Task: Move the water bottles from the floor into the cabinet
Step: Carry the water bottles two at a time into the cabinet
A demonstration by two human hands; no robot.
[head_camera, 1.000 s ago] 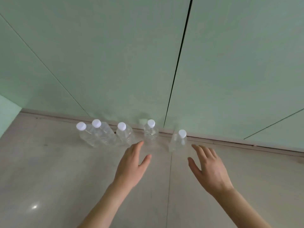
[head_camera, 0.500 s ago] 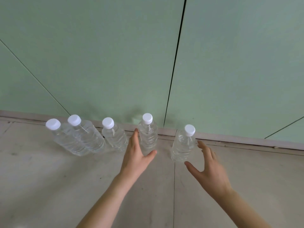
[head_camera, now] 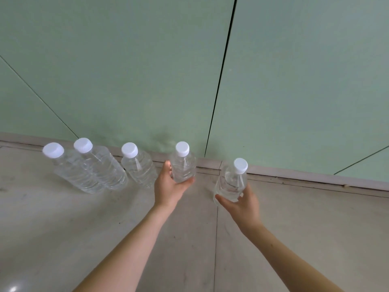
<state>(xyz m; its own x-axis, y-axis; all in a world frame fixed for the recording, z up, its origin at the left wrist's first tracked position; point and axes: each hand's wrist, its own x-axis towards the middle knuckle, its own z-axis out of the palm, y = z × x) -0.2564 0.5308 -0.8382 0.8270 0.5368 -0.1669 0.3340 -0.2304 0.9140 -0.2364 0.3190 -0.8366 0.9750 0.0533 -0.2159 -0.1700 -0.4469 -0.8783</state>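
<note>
five clear water bottles with white caps stand in a row on the pale tiled floor [head_camera: 63,239], across the middle of the frame. they sit just in front of the plinth [head_camera: 294,180] at the foot of the pale green cabinet [head_camera: 126,70]. the cabinet doors are shut, and a dark seam [head_camera: 221,81] between two of them runs down from the top centre.

the far-left bottle [head_camera: 69,171] and the second bottle [head_camera: 103,167] are touching or nearly so, at centre left. the third bottle [head_camera: 139,169] stands just to their right.

the left hand [head_camera: 168,188] reaches in from the lower centre and grips the fourth bottle [head_camera: 183,165] low on its body. its fingers [head_camera: 167,166] curl round the bottle's left side and the thumb lies under its lower right edge.

the right hand [head_camera: 244,207] comes in from the lower right and holds the fifth bottle [head_camera: 231,180], the one furthest right in the row. its thumb is pressed on the lower left of the bottle, and its fingers [head_camera: 248,193] wrap round behind on the right.

both held bottles are upright, caps toward the camera. their bases are hidden by the hands, so i cannot tell whether either has left the floor. both forearms are bare.
</note>
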